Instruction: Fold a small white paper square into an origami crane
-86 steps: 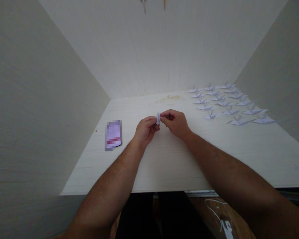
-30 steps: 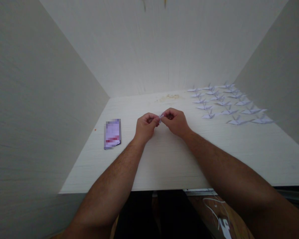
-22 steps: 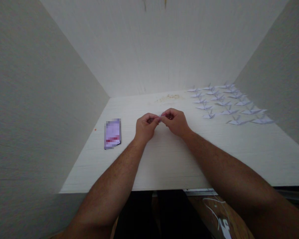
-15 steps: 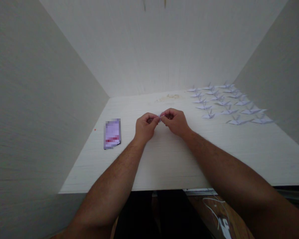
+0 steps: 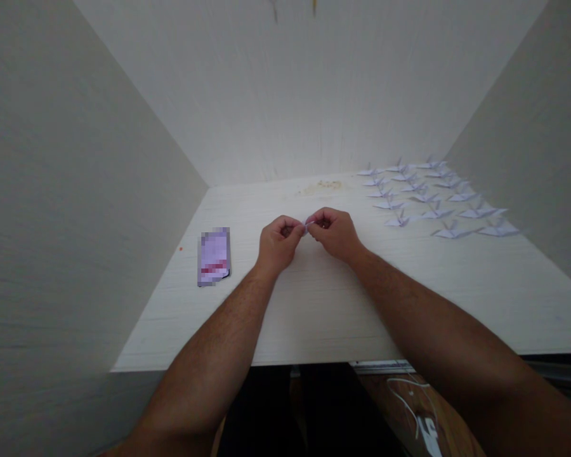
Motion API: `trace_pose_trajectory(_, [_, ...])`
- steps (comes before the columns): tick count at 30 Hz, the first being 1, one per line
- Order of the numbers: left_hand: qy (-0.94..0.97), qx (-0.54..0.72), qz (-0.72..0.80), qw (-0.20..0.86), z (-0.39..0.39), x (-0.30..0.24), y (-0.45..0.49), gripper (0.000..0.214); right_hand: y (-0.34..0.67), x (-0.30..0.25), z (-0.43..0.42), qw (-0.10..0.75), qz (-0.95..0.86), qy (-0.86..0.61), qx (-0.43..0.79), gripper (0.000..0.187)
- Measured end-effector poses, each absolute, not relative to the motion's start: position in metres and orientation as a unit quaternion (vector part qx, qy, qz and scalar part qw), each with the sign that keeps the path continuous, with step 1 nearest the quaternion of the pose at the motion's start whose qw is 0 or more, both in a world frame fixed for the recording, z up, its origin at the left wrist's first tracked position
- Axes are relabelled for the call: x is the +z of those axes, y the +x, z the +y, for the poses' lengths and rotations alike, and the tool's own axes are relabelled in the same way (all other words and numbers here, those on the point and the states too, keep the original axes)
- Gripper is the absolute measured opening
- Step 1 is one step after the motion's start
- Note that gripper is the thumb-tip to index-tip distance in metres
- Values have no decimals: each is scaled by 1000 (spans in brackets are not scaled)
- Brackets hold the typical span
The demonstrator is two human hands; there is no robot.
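Note:
Above the middle of the white table (image 5: 314, 311), my left hand (image 5: 280, 242) and my right hand (image 5: 334, 233) meet fingertip to fingertip. Between them is a small piece of folded white paper (image 5: 306, 226), pinched by the thumb and fingers of both. Most of the paper is hidden by my fingers, so its folded shape cannot be made out. Several white paper cranes (image 5: 426, 197) stand in rows at the back right, beyond my right hand.
To the left lies a phone-like flat item (image 5: 214, 257) with a blurred surface. A small red dot (image 5: 181, 249) is near the left wall. Pale brownish marks (image 5: 328, 185) show at the back. White cables (image 5: 412, 406) and a power strip (image 5: 429, 435) are on the floor below.
Both hands keep their pinch on the paper in nearly the same place. The view has shifted very slightly; nothing else has visibly moved.

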State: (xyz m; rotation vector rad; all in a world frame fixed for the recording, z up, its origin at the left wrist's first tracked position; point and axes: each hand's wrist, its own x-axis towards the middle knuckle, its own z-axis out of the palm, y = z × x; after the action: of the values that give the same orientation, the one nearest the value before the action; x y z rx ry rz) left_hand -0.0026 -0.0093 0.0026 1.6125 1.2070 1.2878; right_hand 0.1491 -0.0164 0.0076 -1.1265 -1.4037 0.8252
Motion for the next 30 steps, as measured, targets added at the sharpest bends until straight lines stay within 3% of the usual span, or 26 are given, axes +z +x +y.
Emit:
trace_pose_trajectory(13, [658, 493, 498, 276, -15, 8, -2, 10, 147, 7, -16, 544, -595, -496, 323, 7])
trace_pose_trajectory(30, [610, 505, 494, 360, -12, 9, -1, 13, 149, 8, -15, 550, -590, -457, 375, 9])
